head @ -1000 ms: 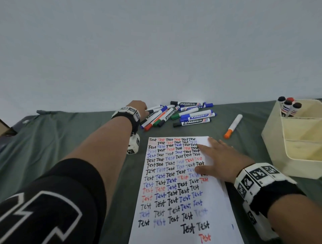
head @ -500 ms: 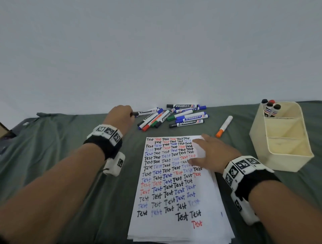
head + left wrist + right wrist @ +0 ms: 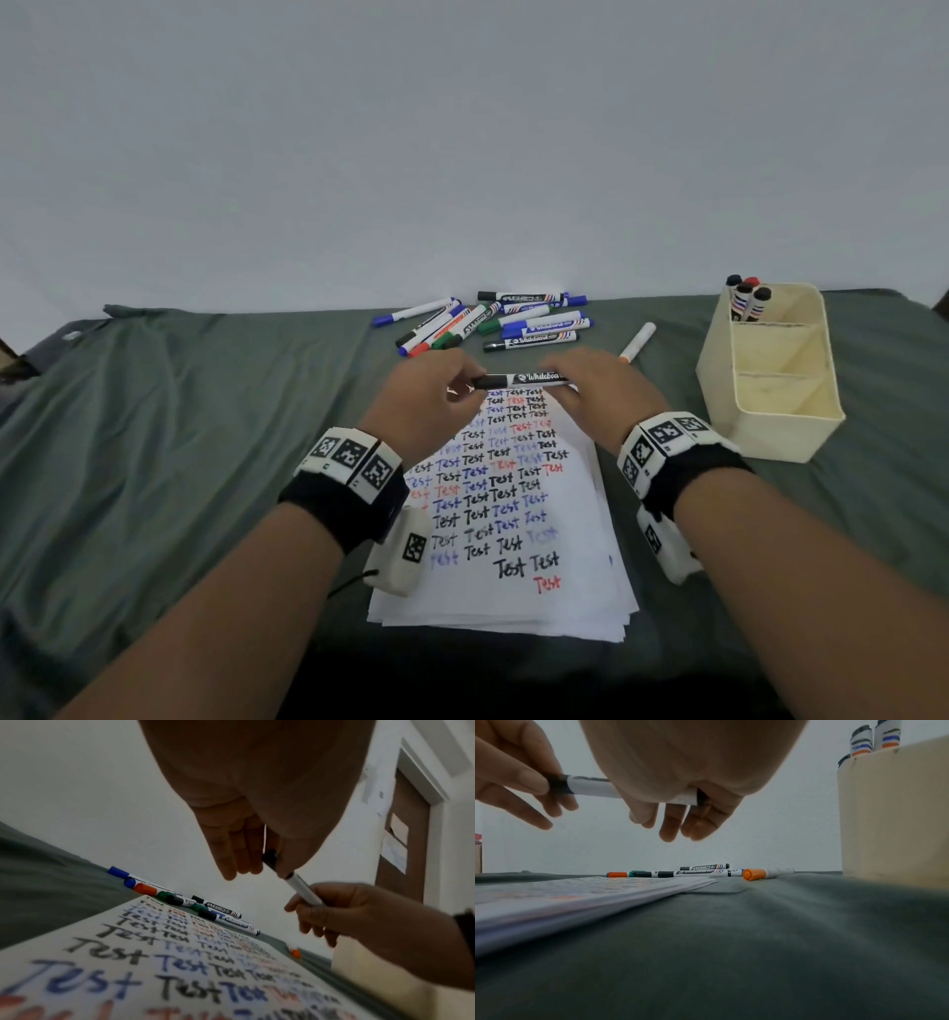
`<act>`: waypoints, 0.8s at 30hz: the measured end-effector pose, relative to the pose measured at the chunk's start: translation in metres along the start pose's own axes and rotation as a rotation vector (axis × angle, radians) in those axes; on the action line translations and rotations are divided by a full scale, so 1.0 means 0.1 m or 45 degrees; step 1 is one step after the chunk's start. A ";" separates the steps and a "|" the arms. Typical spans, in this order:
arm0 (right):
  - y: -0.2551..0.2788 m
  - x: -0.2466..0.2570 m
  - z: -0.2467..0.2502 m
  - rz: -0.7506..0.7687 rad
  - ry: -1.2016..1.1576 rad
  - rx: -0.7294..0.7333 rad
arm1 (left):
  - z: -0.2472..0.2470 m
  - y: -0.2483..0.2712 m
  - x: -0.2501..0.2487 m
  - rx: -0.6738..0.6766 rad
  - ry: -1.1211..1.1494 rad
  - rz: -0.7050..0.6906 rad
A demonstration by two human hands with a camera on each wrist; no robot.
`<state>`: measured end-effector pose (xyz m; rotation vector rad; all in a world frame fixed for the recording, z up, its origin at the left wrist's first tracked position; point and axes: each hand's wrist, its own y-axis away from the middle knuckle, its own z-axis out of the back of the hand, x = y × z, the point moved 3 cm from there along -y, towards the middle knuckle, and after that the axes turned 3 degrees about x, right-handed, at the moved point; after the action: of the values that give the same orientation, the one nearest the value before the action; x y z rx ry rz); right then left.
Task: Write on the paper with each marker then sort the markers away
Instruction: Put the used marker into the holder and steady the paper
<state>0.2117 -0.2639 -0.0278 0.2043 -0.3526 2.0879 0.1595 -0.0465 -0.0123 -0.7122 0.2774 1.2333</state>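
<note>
Holding the marker (image 3: 518, 380) level over the paper (image 3: 506, 519), left hand (image 3: 429, 406) is pinching its black cap (image 3: 487, 382), right hand (image 3: 598, 393) is gripping the barrel; pulling straight apart should be keeping ink off fingers.

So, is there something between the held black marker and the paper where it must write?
Nothing visible: the black marker is held above the paper by left hand and right hand, cap on.

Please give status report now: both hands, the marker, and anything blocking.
Left hand pinches cap end of black marker; right hand holds its barrel. Marker level above the paper, cap still on. Nothing in the way.
</note>
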 end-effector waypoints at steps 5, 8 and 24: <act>-0.01 0.04 0.01 -0.052 0.078 0.132 | -0.19 -0.09 -0.09 0.198 -0.293 -0.120; -0.01 0.04 0.01 -0.067 0.068 0.172 | -0.29 -0.22 -0.16 0.353 -0.547 -0.163; 0.03 0.07 0.02 -0.148 0.064 0.291 | -0.08 -0.11 0.53 0.521 -0.368 0.157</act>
<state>0.2057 -0.2607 -0.0240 0.3002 -0.0695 2.0122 0.1891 -0.0129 -0.0445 -0.1631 0.3246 1.3253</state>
